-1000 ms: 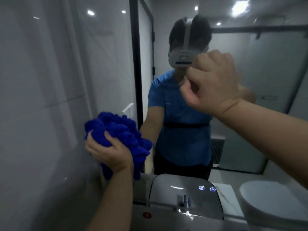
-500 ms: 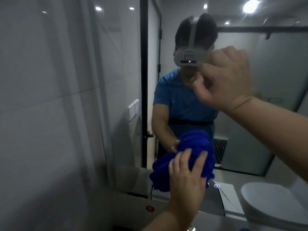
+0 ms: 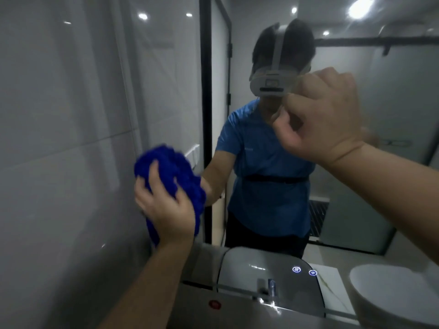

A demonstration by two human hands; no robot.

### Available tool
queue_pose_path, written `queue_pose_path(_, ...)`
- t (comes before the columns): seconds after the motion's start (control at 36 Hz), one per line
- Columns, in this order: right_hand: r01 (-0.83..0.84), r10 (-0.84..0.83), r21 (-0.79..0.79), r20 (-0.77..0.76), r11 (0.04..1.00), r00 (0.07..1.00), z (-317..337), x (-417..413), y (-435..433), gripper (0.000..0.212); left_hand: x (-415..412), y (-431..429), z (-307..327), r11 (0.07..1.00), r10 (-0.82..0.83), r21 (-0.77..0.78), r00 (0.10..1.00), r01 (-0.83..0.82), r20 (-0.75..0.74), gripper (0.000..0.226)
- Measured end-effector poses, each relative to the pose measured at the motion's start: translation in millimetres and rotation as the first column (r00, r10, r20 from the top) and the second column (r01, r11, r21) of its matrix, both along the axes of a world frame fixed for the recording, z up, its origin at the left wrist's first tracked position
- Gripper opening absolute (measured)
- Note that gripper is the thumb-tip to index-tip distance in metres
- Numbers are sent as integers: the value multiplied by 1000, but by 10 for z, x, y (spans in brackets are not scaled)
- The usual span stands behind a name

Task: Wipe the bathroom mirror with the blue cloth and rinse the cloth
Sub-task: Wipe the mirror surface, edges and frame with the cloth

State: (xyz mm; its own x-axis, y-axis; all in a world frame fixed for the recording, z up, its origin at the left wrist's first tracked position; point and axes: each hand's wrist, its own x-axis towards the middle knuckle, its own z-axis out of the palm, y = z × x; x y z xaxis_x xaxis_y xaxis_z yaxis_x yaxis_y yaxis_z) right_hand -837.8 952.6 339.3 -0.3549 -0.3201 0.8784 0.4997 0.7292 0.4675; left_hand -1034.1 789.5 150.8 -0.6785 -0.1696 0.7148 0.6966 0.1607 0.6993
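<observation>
The bathroom mirror point(image 3: 403, 103) fills the wall ahead and shows a person in a blue shirt with a headset. My left hand point(image 3: 166, 207) presses the bunched blue cloth point(image 3: 173, 176) against the mirror's lower left part, fingers spread over the cloth and curled into it. My right hand point(image 3: 323, 119) is raised at the upper right in front of the glass, its fingers curled into a loose fist that holds nothing.
A grey tiled wall point(image 3: 59, 138) runs along the left. Below the mirror sits a grey appliance lid point(image 3: 268, 276) with two lit buttons and a small chrome tap point(image 3: 270, 287). A white basin point(image 3: 394, 293) is at the bottom right.
My left hand has swept the cloth from the mirror's lower middle back to the left and a little upward. The right hand stays raised and curled.
</observation>
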Motion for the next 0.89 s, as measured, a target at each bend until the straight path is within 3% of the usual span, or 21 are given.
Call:
queue_pose_path(0.14,6,-6,-21,6,1000,1000,11,7,-12,27,112,208,1306,1000,23,20,994,-21,-109,63)
queue_pose_path(0.25,-11,11,-16,2,1000,1000,12,11,16,28,482,347,1550,987,-62,-159,950,13,-307,72)
queue_pose_path(0.33,-31,31,-27,4,999,1000,14,12,33,29,736,499,964,945,-143,-328,905,4,-401,75)
queue_pose_path(0.44,-59,60,-33,4,998,998,12,16,28,26,977,548,-389,825,-365,-564,797,37,-482,76)
queue_pose_path(0.53,-78,78,-35,-11,996,997,18,16,37,26,784,425,-1077,769,-444,-636,767,61,-463,74)
queue_pose_path(0.64,-116,116,-34,-16,993,993,18,12,23,24,275,246,-1040,866,-300,-499,804,4,-514,63)
queue_pose_path(0.69,-119,119,-38,-8,992,993,21,8,22,23,97,208,-710,926,-187,-378,885,13,-427,57)
queue_pose_path(0.81,-125,126,-56,12,991,992,25,14,21,23,-120,231,481,1000,-6,-30,978,0,-207,58)
queue_pose_path(0.89,-124,124,-53,6,991,992,36,28,2,23,-212,250,1586,986,98,147,981,-73,-170,61)
